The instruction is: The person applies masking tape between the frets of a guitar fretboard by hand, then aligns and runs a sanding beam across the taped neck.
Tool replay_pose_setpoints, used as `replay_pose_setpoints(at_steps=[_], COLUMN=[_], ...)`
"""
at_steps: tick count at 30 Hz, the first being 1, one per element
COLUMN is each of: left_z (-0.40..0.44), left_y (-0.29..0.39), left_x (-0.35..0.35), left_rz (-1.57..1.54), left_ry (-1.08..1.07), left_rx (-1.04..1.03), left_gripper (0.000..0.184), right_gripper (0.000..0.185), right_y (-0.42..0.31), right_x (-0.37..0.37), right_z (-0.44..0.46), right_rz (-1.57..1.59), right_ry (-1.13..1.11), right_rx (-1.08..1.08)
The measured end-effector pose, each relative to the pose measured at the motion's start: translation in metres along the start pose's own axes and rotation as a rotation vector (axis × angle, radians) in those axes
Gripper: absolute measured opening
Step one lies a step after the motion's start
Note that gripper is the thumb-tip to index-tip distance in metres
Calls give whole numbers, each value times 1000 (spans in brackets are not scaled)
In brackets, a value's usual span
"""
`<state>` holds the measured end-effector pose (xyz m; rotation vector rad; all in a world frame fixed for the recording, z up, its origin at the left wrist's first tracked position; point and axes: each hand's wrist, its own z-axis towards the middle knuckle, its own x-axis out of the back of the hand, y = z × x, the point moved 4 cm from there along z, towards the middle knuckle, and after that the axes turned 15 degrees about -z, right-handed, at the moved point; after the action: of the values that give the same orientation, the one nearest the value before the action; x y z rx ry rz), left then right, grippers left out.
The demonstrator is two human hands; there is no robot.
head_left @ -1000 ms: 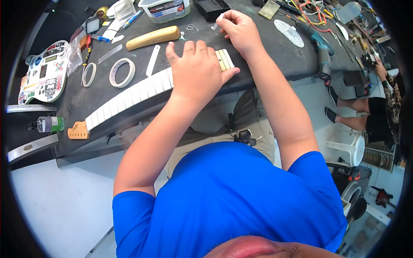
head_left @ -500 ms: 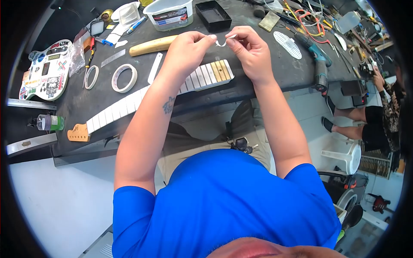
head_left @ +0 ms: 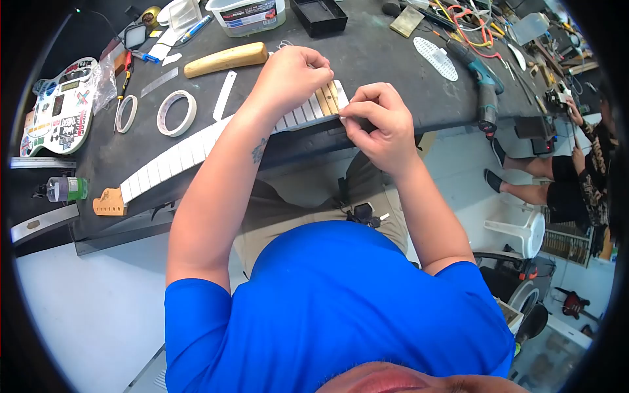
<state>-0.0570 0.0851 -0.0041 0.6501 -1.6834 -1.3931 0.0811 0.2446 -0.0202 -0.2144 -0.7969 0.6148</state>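
Note:
A guitar neck (head_left: pixel 175 160) lies along the bench's near edge, with white strips over most of its fretboard and bare wood showing near its right end. My left hand (head_left: pixel 293 75) is over that right end, its fingers pinched together at the far side of the neck. Close by, my right hand (head_left: pixel 380 124) pinches at the near edge of the same end. A thin white strip seems to run between my fingertips across the neck, mostly hidden. A masking tape roll (head_left: pixel 176 113) and a white straight strip (head_left: pixel 225 96) lie beyond the neck.
On the dark bench (head_left: pixel 367 62) are a wooden block (head_left: pixel 226 59), a plastic tub (head_left: pixel 247 16), a black tray (head_left: pixel 319 17), a drill (head_left: pixel 487 98) and tangled cables. A stickered guitar body (head_left: pixel 59 111) is at left. Another person (head_left: pixel 576 177) is at far right.
Both hands have come down from above the bench to the neck's right end, bringing the thin white strip onto it. The whole view has shifted slightly.

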Motion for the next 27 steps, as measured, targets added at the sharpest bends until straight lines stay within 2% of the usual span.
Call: replay_pose_setpoints(at_steps=[3, 6, 9, 13, 16, 27], left_z=[2, -2, -8, -9, -7, 1], left_y=[-5, -2, 0, 2, -2, -2], left_x=[0, 1, 0, -5, -2, -5], left_rz=[8, -193, -137, -15, -65, 149], left_ry=[-14, -41, -233, -196, -140, -28], left_rx=[25, 7, -227, -310, -217, -180], left_gripper=[31, 29, 28, 19, 17, 28], right_gripper=[26, 27, 27, 27, 26, 23], right_y=[-1, 0, 1, 1, -1, -2], right_x=[1, 0, 1, 1, 2, -5], right_z=[-2, -3, -2, -4, -2, -2], right_rz=[-18, -16, -11, -7, -13, -93], right_ry=[13, 26, 34, 35, 40, 97], right_rx=[3, -8, -15, -14, -1, 2])
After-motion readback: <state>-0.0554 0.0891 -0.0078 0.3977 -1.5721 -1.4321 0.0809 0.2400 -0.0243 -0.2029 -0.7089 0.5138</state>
